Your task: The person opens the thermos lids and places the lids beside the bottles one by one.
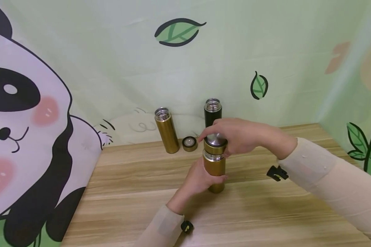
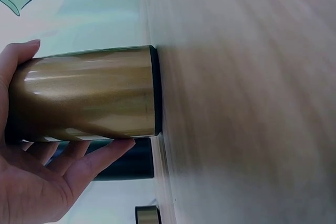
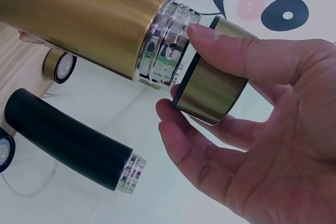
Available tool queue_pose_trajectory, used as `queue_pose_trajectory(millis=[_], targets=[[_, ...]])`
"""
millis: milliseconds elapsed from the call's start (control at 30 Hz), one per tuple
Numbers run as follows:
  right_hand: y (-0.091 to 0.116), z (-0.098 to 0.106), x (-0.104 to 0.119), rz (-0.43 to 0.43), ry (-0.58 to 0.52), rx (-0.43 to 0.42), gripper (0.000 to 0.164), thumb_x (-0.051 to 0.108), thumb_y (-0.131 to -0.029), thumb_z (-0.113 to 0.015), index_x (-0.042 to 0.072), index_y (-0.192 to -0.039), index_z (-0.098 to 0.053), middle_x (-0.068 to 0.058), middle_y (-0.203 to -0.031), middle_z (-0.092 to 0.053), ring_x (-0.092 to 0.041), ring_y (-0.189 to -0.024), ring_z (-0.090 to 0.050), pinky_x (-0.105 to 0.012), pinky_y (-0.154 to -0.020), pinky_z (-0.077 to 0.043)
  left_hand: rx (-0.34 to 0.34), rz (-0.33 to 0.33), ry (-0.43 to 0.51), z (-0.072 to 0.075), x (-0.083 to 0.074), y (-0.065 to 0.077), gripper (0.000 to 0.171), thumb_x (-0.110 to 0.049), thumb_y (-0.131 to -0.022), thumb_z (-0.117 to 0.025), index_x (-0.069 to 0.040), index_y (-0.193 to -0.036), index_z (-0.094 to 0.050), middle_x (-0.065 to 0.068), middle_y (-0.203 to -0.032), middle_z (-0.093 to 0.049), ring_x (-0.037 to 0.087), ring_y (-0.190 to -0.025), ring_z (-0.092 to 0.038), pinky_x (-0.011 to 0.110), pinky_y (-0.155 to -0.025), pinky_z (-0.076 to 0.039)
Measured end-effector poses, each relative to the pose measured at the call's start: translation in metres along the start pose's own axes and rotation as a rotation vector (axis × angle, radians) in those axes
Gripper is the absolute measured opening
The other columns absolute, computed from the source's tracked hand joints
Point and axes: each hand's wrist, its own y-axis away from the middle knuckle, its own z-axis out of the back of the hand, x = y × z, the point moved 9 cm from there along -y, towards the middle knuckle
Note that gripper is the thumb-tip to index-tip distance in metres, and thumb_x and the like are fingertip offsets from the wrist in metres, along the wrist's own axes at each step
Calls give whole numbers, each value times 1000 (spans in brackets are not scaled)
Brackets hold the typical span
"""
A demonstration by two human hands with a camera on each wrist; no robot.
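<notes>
My left hand (image 1: 199,176) grips the body of a gold thermos flask (image 1: 217,168), which stands upright on the wooden table. In the left wrist view the dark base of this flask (image 2: 89,95) meets the tabletop. Over its silver threaded neck (image 3: 165,43), my right hand (image 1: 239,134) pinches a gold lid (image 3: 212,77) between thumb and fingers. A gap shows between lid and neck in the right wrist view. Behind the hands stands a black flask (image 1: 213,113) without a lid, its lower part hidden in the head view.
A second gold flask (image 1: 167,132), uncapped, stands at the back left. Next to it a gold lid (image 1: 189,144) lies with its inside up. Another lid (image 3: 5,150) shows near the black flask in the right wrist view. A printed cloth (image 1: 126,68) hangs behind the table (image 1: 136,192).
</notes>
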Motion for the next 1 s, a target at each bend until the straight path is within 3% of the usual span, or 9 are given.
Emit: queue_pose_trajectory(millis=[300,533,800,1000], targets=[[7,7,-3,-14,-47,-50,76,0,-77,-88,28,-141,-59,-7,-129,-63,-28,-116,-62,-50,-98,-54,-23,14,10,1,3,3,67,-37,-77,-91,-23,-131,-55,-6,-116,-68,11,-97,-65,33,-88,-53],[16,13,-8,37,-112,-112,71,2,-76,-89,20,-138,-59,-6,-130,-66,-27,-116,-65,-49,-97,-56,-23,19,4,0,3,3,72,-33,-76,-93,-23,-134,-53,-5,-117,-68,11,-99,-65,33,-90,-53],[25,10,-17,42,-208,-151,68,4,-77,-88,22,-135,-57,-1,-120,-68,-21,-104,-68,-43,-91,-58,-14,45,-7,-1,7,3,73,-29,-75,-93,-20,-136,-53,-3,-117,-67,13,-99,-65,35,-92,-52],[34,6,-25,22,-289,-182,68,8,-78,-88,17,-137,-55,-6,-123,-67,-21,-101,-69,-43,-91,-58,-4,67,-34,-1,11,4,74,-33,-74,-94,-19,-133,-54,-3,-116,-67,13,-99,-65,35,-92,-53]])
